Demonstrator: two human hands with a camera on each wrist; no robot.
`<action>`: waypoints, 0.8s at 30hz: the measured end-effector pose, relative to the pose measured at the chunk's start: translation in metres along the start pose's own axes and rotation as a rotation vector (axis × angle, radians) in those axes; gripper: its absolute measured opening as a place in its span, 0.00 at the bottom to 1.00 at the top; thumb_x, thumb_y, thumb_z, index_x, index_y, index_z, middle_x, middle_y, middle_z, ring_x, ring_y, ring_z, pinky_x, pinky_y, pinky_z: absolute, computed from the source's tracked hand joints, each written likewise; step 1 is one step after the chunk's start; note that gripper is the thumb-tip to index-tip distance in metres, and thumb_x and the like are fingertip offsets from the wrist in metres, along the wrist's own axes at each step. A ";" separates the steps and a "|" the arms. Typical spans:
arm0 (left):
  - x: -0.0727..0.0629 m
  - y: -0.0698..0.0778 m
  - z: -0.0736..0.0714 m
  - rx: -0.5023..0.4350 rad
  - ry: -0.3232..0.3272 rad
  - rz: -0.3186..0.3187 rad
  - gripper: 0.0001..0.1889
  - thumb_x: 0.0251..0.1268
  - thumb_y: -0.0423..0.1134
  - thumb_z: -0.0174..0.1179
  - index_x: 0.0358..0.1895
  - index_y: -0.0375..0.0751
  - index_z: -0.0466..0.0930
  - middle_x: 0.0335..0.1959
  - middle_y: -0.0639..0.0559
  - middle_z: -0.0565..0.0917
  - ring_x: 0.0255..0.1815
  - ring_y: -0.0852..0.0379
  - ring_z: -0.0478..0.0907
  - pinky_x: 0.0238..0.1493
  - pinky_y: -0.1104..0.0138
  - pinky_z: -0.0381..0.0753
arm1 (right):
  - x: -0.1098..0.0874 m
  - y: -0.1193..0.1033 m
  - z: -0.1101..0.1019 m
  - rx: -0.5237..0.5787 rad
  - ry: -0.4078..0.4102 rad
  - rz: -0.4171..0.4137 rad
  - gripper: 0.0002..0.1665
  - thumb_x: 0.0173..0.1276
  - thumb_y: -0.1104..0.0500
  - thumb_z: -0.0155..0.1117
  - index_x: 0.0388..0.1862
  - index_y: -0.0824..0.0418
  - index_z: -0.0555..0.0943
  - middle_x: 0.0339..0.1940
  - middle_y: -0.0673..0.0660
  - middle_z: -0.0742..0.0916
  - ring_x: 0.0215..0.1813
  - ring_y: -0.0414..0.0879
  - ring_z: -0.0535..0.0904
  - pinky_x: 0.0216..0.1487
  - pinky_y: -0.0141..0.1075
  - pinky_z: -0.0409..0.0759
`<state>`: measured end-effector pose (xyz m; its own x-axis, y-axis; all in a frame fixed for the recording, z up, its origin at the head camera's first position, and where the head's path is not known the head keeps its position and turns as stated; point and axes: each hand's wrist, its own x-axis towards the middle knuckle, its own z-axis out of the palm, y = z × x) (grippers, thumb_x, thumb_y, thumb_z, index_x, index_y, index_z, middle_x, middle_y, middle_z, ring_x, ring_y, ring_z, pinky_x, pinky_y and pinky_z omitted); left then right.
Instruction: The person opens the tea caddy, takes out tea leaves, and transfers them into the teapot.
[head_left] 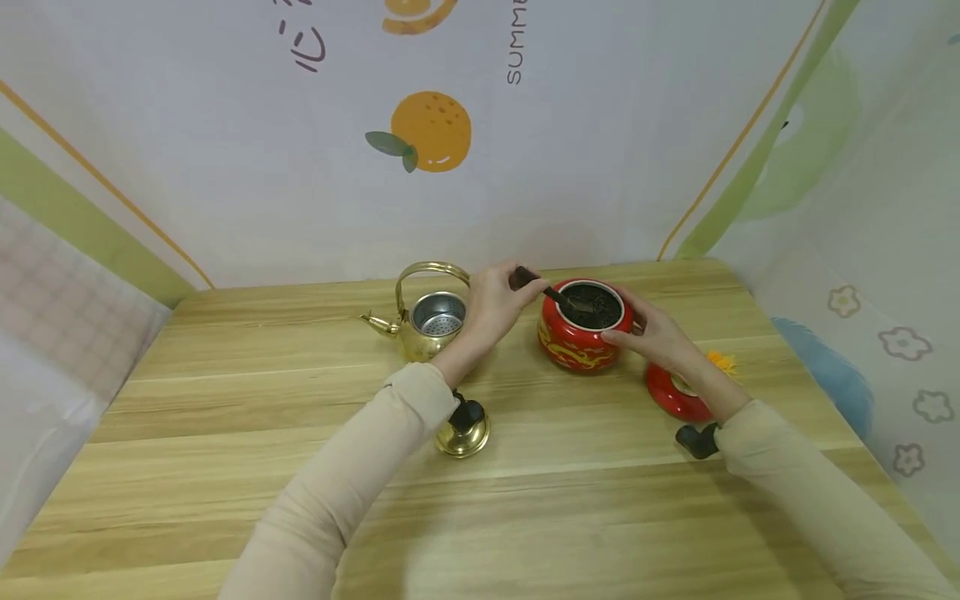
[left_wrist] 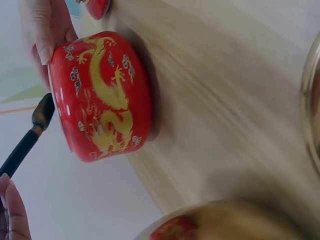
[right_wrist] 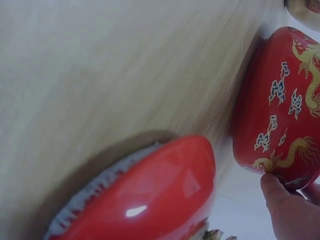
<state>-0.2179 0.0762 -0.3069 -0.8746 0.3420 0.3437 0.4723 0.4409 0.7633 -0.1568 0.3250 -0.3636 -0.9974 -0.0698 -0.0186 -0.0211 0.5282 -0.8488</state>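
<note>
My left hand point(head_left: 491, 307) pinches the handle of a dark tea scoop point(head_left: 553, 295). Its head lies over dark loose tea leaves point(head_left: 604, 312) inside a red jar point(head_left: 577, 357) with a white rim and gold dragons. On the jar's far side from the scoop, my right hand point(head_left: 651, 332) grips the wall, thumb near the rim. The left wrist view shows the scoop point(left_wrist: 42, 112) tilted at the mouth of the upright jar point(left_wrist: 102, 100). A brass teapot point(head_left: 420, 343) with a perforated strainer stands uncovered left of the jar, partly hidden by my left hand.
The jar's red lid point(head_left: 670, 398) lies under my right forearm, with an orange tassel point(head_left: 722, 362) beside it. A brass teapot lid point(head_left: 463, 444) rests in front of the pot, below my left wrist. A printed curtain point(head_left: 570, 167) hangs behind the wooden table point(head_left: 247, 433).
</note>
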 end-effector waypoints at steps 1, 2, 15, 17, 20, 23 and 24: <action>0.001 0.001 0.000 0.019 -0.011 0.011 0.10 0.58 0.43 0.66 0.36 0.40 0.85 0.28 0.49 0.86 0.27 0.59 0.76 0.26 0.74 0.69 | 0.000 0.000 0.000 -0.001 -0.001 0.002 0.48 0.66 0.58 0.63 0.75 0.64 0.47 0.74 0.67 0.58 0.73 0.63 0.54 0.69 0.53 0.59; 0.002 0.003 -0.001 0.040 -0.021 0.024 0.10 0.59 0.43 0.66 0.36 0.40 0.85 0.28 0.49 0.86 0.27 0.59 0.75 0.26 0.74 0.69 | 0.000 -0.001 0.000 0.001 -0.003 0.004 0.48 0.66 0.58 0.63 0.76 0.64 0.47 0.74 0.67 0.58 0.73 0.63 0.54 0.69 0.53 0.60; 0.012 0.010 0.004 0.161 -0.086 0.048 0.11 0.59 0.44 0.65 0.37 0.39 0.85 0.32 0.49 0.86 0.28 0.60 0.75 0.25 0.74 0.70 | 0.000 0.002 0.000 0.009 -0.005 -0.009 0.47 0.66 0.59 0.62 0.75 0.65 0.47 0.74 0.67 0.58 0.73 0.63 0.55 0.69 0.52 0.60; 0.012 0.009 0.008 0.167 -0.086 0.049 0.11 0.59 0.44 0.65 0.36 0.40 0.85 0.32 0.49 0.86 0.29 0.59 0.77 0.26 0.73 0.72 | 0.000 0.002 0.000 0.014 -0.005 -0.011 0.47 0.66 0.59 0.62 0.75 0.65 0.47 0.74 0.67 0.58 0.73 0.63 0.54 0.69 0.53 0.59; 0.011 0.008 0.013 0.162 -0.097 0.043 0.09 0.59 0.43 0.65 0.35 0.40 0.86 0.34 0.50 0.87 0.33 0.58 0.80 0.29 0.72 0.73 | -0.001 0.002 0.000 0.015 -0.005 -0.008 0.46 0.66 0.59 0.62 0.75 0.64 0.48 0.74 0.66 0.58 0.73 0.62 0.54 0.69 0.53 0.59; 0.010 0.008 0.018 0.174 -0.119 0.030 0.09 0.59 0.43 0.65 0.36 0.41 0.86 0.36 0.51 0.87 0.34 0.59 0.78 0.29 0.72 0.72 | -0.001 0.001 0.000 0.016 -0.008 -0.008 0.47 0.66 0.58 0.63 0.76 0.63 0.48 0.74 0.65 0.59 0.73 0.62 0.55 0.68 0.52 0.61; 0.010 0.008 0.020 0.178 -0.128 0.024 0.09 0.60 0.43 0.65 0.36 0.41 0.86 0.36 0.51 0.87 0.32 0.59 0.77 0.28 0.73 0.71 | -0.001 0.000 0.000 0.017 -0.010 -0.003 0.47 0.66 0.57 0.63 0.76 0.62 0.48 0.74 0.65 0.59 0.73 0.61 0.56 0.68 0.52 0.61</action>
<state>-0.2209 0.0997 -0.3079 -0.8471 0.4516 0.2801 0.5149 0.5668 0.6432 -0.1556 0.3258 -0.3638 -0.9966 -0.0795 -0.0211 -0.0228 0.5138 -0.8576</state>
